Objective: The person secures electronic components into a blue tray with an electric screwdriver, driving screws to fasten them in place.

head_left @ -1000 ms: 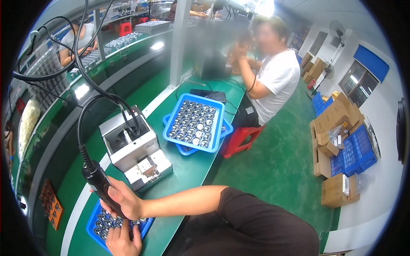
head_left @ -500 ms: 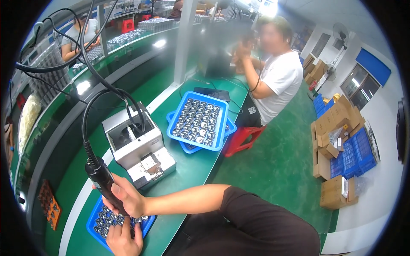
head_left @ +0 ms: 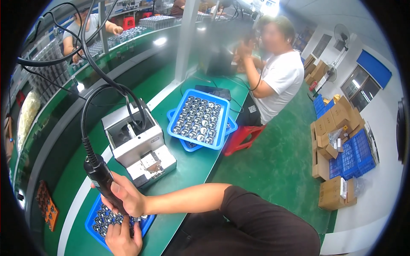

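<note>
An upright, tilted black electric screwdriver [head_left: 101, 179] with a cable at its top is wrapped in the fingers of my right hand [head_left: 129, 197]. Its lower end reaches down into a blue tray [head_left: 90, 213] of small shiny metal parts [head_left: 106, 221]. My left hand [head_left: 123, 239] is in this tray, just below the screwdriver, its index finger stretched toward the tool's end and its thumb apart. Those fingers seem closed around a piece, which they hide, along with the screwdriver tip. Beyond my right hand stands a grey-and-white metal box-shaped machine [head_left: 139, 147] with an open top.
A blue tray [head_left: 222, 128] with rows of round shiny parts rests crosswise on another blue tray [head_left: 188, 146]. A dark flat device [head_left: 215, 92] lies behind them. A co-worker in white [head_left: 282, 81] sits on a red stool [head_left: 243, 138]. Cartons [head_left: 335, 193] stand along the right wall.
My hands and the screwdriver keep nearly the same place; the view has shifted slightly. Across the line at the far left, a co-worker's arm has reached out to the right over the parts.
</note>
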`<control>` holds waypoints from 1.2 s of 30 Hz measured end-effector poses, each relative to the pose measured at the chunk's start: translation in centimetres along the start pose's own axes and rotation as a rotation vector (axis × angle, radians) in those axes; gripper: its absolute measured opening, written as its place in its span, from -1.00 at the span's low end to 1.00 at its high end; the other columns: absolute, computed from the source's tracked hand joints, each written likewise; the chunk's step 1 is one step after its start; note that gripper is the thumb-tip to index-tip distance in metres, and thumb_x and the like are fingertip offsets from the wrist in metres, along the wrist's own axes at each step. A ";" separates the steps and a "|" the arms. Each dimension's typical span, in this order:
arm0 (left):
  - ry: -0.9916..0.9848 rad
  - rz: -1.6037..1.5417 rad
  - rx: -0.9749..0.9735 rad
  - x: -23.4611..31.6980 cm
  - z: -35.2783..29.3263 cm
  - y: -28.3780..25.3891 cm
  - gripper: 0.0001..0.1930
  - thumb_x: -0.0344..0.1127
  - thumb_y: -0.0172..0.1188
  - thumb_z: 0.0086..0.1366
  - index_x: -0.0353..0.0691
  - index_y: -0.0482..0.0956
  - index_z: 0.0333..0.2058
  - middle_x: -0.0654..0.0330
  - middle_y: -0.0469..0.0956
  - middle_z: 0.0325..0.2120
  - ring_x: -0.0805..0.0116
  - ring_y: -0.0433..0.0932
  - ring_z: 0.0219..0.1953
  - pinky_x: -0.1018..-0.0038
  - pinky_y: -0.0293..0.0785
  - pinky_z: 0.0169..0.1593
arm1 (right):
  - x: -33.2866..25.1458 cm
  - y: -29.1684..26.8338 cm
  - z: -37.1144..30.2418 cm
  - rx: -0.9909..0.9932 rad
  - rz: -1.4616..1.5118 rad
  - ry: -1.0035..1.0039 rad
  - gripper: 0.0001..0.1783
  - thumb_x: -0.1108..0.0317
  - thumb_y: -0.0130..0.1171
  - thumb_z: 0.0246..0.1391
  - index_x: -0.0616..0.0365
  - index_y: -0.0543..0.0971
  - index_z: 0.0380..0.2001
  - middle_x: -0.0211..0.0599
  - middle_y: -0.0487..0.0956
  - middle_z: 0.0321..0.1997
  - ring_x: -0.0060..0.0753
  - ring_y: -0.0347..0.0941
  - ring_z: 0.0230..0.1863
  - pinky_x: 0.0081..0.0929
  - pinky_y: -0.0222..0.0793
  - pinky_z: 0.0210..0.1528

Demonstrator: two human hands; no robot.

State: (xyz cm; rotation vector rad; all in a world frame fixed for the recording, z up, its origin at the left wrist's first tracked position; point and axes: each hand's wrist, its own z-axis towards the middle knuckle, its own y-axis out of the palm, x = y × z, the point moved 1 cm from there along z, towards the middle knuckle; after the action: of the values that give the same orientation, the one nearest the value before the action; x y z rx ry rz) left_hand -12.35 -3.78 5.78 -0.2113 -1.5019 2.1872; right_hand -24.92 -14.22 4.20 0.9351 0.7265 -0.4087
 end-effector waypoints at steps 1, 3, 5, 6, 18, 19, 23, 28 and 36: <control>0.000 -0.001 -0.001 0.0 0.0 0.0 -0.73 -0.22 0.34 0.19 -0.19 0.71 -0.17 0.09 0.52 -0.59 0.11 0.49 -0.57 0.29 0.44 -0.46 | 0.0 0.0 0.0 0.001 0.000 0.001 -0.11 -0.48 -0.12 0.16 0.21 0.33 0.09 -0.37 0.42 -0.55 -0.67 0.30 -0.63 -0.65 0.26 -0.56; 0.000 -0.005 0.008 0.0 0.0 -0.1 -0.74 -0.23 0.34 0.19 -0.19 0.71 -0.17 0.08 0.53 -0.58 0.10 0.49 -0.57 0.29 0.44 -0.45 | 0.1 0.0 0.0 -0.015 -0.004 -0.003 -0.11 -0.49 -0.12 0.15 0.20 0.33 0.08 -0.37 0.42 -0.55 -0.67 0.30 -0.63 -0.65 0.26 -0.56; 0.005 -0.001 0.006 0.0 0.0 -0.1 -0.74 -0.23 0.34 0.19 -0.20 0.70 -0.17 0.07 0.53 -0.57 0.10 0.50 -0.56 0.28 0.45 -0.44 | 0.2 -0.1 0.0 -0.015 -0.006 0.000 -0.11 -0.49 -0.12 0.15 0.20 0.33 0.07 -0.37 0.42 -0.55 -0.67 0.30 -0.63 -0.66 0.26 -0.56; 0.010 0.004 0.006 0.0 0.1 -0.1 -0.74 -0.23 0.33 0.19 -0.20 0.70 -0.17 0.07 0.54 -0.57 0.10 0.50 -0.56 0.28 0.45 -0.44 | 0.2 -0.1 0.0 -0.016 -0.008 0.002 -0.11 -0.49 -0.12 0.15 0.20 0.33 0.07 -0.37 0.42 -0.55 -0.68 0.30 -0.64 -0.66 0.26 -0.56; -0.034 -0.052 0.010 -0.4 -0.9 1.8 -0.68 -0.29 0.32 0.11 -0.33 0.68 -0.18 0.03 0.49 -0.61 0.09 0.43 -0.55 0.23 0.34 -0.46 | -0.6 0.1 0.1 0.006 -0.011 -0.003 -0.07 -0.52 -0.08 0.10 0.20 0.35 0.08 -0.36 0.42 -0.55 -0.68 0.33 -0.61 -0.67 0.28 -0.56; -0.052 -0.047 -0.009 -0.4 -1.1 1.8 -0.67 -0.29 0.32 0.11 -0.33 0.68 -0.17 0.03 0.49 -0.59 0.09 0.44 -0.53 0.23 0.36 -0.44 | -0.5 0.1 0.1 0.007 -0.005 -0.014 -0.06 -0.53 -0.08 0.09 0.20 0.35 0.08 -0.36 0.42 -0.55 -0.68 0.33 -0.62 -0.67 0.29 -0.56; -0.059 -0.034 0.000 -0.8 -1.4 2.0 -0.69 -0.29 0.33 0.12 -0.32 0.68 -0.18 0.03 0.50 -0.60 0.08 0.45 -0.53 0.23 0.38 -0.44 | -0.7 -0.3 0.4 -0.017 0.062 -0.029 -0.10 -0.49 -0.09 0.14 0.20 0.33 0.08 -0.36 0.42 -0.59 -0.65 0.33 -0.67 -0.67 0.29 -0.61; -0.053 -0.010 -0.002 -0.9 -1.6 1.7 -0.70 -0.25 0.37 0.11 -0.28 0.69 -0.20 0.09 0.50 -0.61 0.12 0.47 -0.53 0.24 0.40 -0.46 | -5.6 -0.5 -0.7 -0.023 0.157 0.123 -0.03 -0.55 -0.18 0.12 0.19 0.28 0.15 -0.36 0.43 -0.63 -0.53 0.30 -0.74 -0.54 0.27 -0.67; -0.012 -0.003 0.044 -1.4 -1.5 1.7 -0.68 -0.25 0.40 0.07 -0.27 0.69 -0.20 0.15 0.50 -0.63 0.22 0.45 -0.56 0.31 0.40 -0.50 | -18.0 -1.8 0.3 0.098 -0.287 -0.281 -0.04 -0.61 -0.53 0.14 0.08 0.34 0.03 -0.44 0.29 -0.75 -0.47 0.22 -0.84 -0.48 0.28 -0.75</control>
State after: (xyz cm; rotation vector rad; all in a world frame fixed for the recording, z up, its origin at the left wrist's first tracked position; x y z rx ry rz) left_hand -11.00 -3.65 3.47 -0.1814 -1.4580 2.2209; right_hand -38.42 -15.18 16.19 0.8449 0.5867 -0.8185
